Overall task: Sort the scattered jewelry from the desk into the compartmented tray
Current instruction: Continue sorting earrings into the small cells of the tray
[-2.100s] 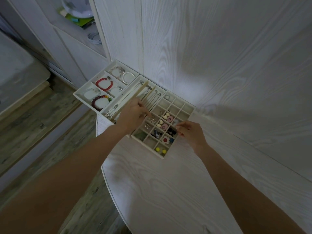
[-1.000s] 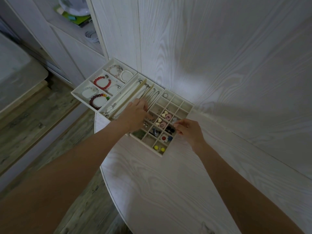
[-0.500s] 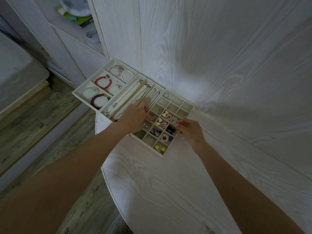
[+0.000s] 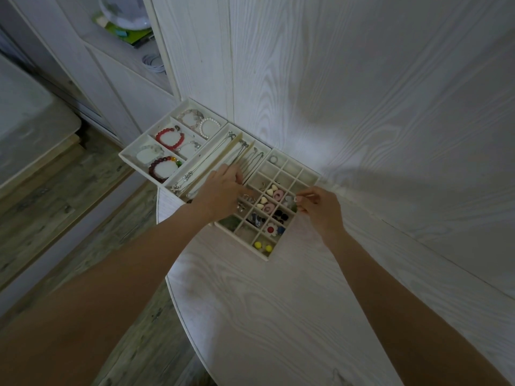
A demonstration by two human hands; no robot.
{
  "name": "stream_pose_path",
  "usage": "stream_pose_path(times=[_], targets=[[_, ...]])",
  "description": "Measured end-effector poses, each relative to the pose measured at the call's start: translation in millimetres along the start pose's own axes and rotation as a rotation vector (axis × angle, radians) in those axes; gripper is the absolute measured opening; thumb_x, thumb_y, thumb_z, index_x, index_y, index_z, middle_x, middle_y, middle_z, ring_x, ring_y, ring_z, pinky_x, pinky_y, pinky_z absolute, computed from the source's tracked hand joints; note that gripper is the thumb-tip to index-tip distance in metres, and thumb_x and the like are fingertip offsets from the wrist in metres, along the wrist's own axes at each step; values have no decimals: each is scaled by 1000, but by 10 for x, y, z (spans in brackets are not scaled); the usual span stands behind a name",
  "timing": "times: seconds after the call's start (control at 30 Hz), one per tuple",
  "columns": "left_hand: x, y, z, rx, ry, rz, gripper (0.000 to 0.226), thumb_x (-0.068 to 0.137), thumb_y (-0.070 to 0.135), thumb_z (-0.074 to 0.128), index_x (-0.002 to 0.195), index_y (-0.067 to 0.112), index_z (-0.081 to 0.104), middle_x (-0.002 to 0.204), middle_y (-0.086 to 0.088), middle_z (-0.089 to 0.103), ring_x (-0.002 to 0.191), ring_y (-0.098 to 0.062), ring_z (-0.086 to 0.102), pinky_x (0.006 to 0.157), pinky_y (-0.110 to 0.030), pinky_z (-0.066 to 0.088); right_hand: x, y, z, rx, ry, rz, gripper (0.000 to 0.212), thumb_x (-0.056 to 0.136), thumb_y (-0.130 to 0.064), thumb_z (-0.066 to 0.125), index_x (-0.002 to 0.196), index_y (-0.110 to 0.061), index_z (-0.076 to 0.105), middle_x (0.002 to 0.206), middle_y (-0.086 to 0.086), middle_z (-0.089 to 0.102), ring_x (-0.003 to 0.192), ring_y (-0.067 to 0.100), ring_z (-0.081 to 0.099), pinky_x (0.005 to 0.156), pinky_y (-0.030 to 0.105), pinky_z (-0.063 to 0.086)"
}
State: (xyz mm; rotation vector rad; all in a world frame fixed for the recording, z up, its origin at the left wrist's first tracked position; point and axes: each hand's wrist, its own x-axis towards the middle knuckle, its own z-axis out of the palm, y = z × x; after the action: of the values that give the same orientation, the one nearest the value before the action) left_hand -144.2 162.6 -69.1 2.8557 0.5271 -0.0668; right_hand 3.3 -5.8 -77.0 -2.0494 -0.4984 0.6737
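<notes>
Both hands are working over the compartmented tray [image 4: 312,174] at the far edge of the pale desk [image 4: 278,316], and it's all happening in the small-grid end. The left hand [image 4: 223,190] lies across the border between the grid and the long necklace channels beside it, fingers curled down into the cells; whether it pinches anything I cannot tell, the fingertips are buried in the dividers. My read is that it's there to steady the tray and keep a chain out of the way.

The right hand [image 4: 320,208] sits at the grid's right rim, thumb and forefinger narrowed to a pinch on a tiny pale piece [image 4: 299,196] — too small to name, likely an earring. It hangs just above a rim-side cell, which suggests a drop is being lined up.

Look at the grid: pink rings [image 4: 274,200], cream hearts, a red-centred flower [image 4: 271,229], yellow studs [image 4: 262,245] in the nearest cell. Beyond the necklace channels, the red bracelet [image 4: 170,139] and the pearl one occupy the big bays at the tray's far left end.

The desk in front of the tray looks bare, so sorting seems close to done.
</notes>
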Motion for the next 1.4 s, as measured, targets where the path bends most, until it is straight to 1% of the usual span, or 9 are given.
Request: stream_pose_path(times=[0.13,0.23,0.37,0.43,0.53,0.7,1.0,1.2,1.4], targets=[[42,23,-10,-34,77,9,44,73,0,68,109,25,70,102,-7,50,94,-22,43,76,-29,35,212,-53,-83,-122,14,-121,5,85,-4,64,84,-7,69,78,6,65,71,16,60,74,31,50],[77,2,-4,-116,153,23,38,68,-9,65,95,17,74,92,-8,53,84,-17,38,69,-28,30,367,-49,-86,-248,-7,-196,8,85,-5,64,84,-9,71,77,0,63,66,6,53,66,20,40],[112,-1,-7,-56,132,-17,53,70,-7,63,115,20,67,100,-8,53,93,-23,44,75,-27,30,487,-13,-44,-470,-50,-249,8,85,-7,65,84,-10,73,89,5,61,73,8,50,61,6,29],[132,14,-24,-21,77,-72,61,77,-2,60,131,25,55,111,-8,48,103,-22,41,81,-25,25,522,-8,-21,-532,-70,-240,7,85,-10,66,84,-10,73,93,6,60,74,8,48,59,6,29],[159,29,-41,25,29,-98,66,82,1,54,140,31,42,117,-6,43,108,-20,37,83,-24,25,549,10,12,-646,-77,-259,9,86,-10,65,87,-8,74,98,10,61,77,11,51,62,13,30],[177,9,-23,52,10,-91,65,84,4,52,141,33,39,118,-8,43,110,-22,37,88,-29,32,539,35,41,-723,-30,-280,11,87,-10,64,87,-5,74,100,11,59,87,19,55,65,21,36],[196,-16,1,75,-28,-98,65,86,7,53,143,34,35,119,-7,42,109,-21,37,92,-30,32,530,0,-77,-630,-16,-337,12,85,-10,65,93,-8,74,97,12,59,79,13,50,69,23,37],[201,-7,4,90,-27,-103,64,87,6,48,143,34,35,119,-7,42,110,-21,37,93,-31,33,490,-4,-78,-805,-27,-317,11,85,-15,66,90,-8,73,100,12,54,88,21,56,64,26,38],[216,-3,-15,104,-45,-109,68,86,5,50,144,35,32,120,-6,41,112,-20,36,92,-29,32,507,4,24,-932,52,-304,11,88,-13,62,85,-6,70,100,13,58,81,22,60,58,26,36]])
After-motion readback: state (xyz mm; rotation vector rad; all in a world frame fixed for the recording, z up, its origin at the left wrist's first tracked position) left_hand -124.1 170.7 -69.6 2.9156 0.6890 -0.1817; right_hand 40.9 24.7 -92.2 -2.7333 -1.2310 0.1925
